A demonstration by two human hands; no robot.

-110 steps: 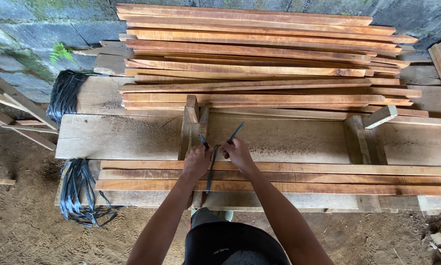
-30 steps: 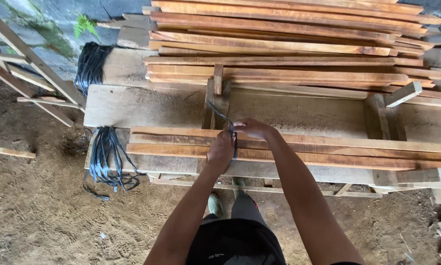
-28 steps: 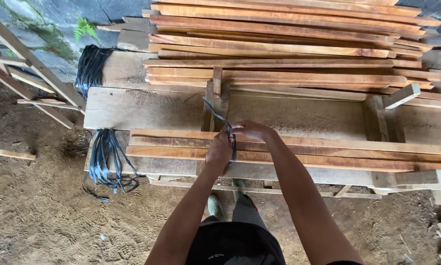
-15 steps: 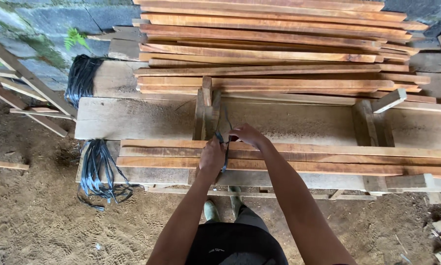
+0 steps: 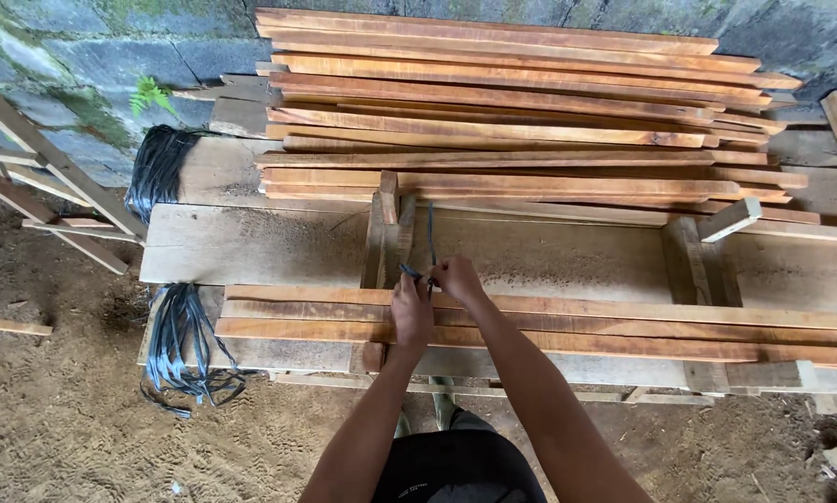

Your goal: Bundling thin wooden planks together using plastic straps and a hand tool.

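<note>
Both hands meet over a low bundle of reddish wooden slats lying on a workbench plank. My left hand rests on the slats and pinches one end of a thin dark strap. My right hand grips the strap's other end, which runs up and away from the hands. The strap ends cross between the two hands near a short upright wooden block.
A tall stack of long slats fills the back against a stone wall. Bundles of dark straps hang at the bench's left end and farther back. A second wooden block stands to the right. Sandy ground lies below.
The hands have drawn closer together and lower on the slats. The strap's free end now stands straight up instead of looping to the left.
</note>
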